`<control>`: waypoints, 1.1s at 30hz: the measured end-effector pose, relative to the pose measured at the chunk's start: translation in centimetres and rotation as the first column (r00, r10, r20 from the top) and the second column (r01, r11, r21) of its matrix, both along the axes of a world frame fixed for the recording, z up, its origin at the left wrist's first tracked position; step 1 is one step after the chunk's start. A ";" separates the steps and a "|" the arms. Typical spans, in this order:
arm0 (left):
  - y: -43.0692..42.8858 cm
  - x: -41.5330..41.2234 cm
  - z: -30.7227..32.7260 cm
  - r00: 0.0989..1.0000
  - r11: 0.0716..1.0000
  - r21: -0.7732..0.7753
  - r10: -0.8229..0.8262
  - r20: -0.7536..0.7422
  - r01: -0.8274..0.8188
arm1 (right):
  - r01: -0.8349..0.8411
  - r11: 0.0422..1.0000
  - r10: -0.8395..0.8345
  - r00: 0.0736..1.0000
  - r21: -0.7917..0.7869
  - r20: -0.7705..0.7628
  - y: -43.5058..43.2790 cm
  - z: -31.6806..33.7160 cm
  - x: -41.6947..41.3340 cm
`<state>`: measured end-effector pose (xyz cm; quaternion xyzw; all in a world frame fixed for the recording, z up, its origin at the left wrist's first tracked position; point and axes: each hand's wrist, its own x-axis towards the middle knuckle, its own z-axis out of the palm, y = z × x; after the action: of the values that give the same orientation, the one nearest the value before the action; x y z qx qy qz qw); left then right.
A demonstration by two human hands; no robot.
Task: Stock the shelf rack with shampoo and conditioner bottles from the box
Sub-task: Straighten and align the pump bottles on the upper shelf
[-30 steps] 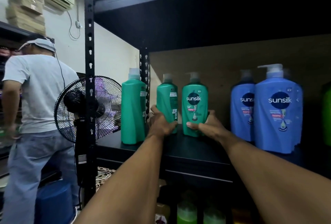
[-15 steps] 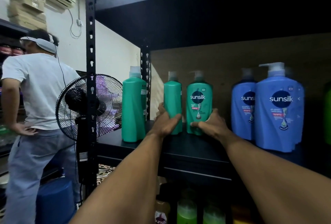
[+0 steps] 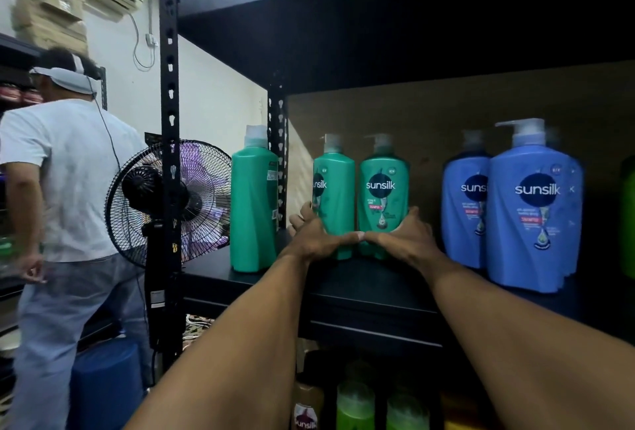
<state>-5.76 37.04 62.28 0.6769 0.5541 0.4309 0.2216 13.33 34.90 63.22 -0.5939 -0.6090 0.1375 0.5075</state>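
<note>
Turned label-forward, the left green bottle [image 3: 335, 196] stands just beside the right green bottle [image 3: 383, 196] at twelve o'clock on the shelf [image 3: 360, 288]. Their left hand [image 3: 319, 240] and right hand [image 3: 402, 240] each clasp one base; push evenly, bases flat.

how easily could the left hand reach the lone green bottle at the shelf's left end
Probably yes: the left hand grips the neighbouring green pump bottle, and only bare black shelf separates it from the lone bottle.
</note>
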 end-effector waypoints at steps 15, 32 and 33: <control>-0.7 1.2 1.0 0.950 0.951 0.039 0.308 -0.050 -0.306 | 0.047 0.999 -0.047 0.999 0.006 -0.007 1.1 -0.5 0.5; -0.5 1.3 1.1 0.949 0.948 0.067 0.315 -0.031 -0.312 | 0.010 1.000 -0.010 0.999 -0.006 -0.030 1.7 -0.5 0.7; -0.6 1.3 1.1 0.948 0.947 0.067 0.318 -0.031 -0.315 | 0.010 1.000 -0.010 1.000 -0.010 -0.023 1.7 -0.5 0.7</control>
<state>-4.51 36.48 63.34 0.5944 0.6465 0.4637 0.1173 14.05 36.61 62.74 -0.5978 -0.5994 0.1448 0.5122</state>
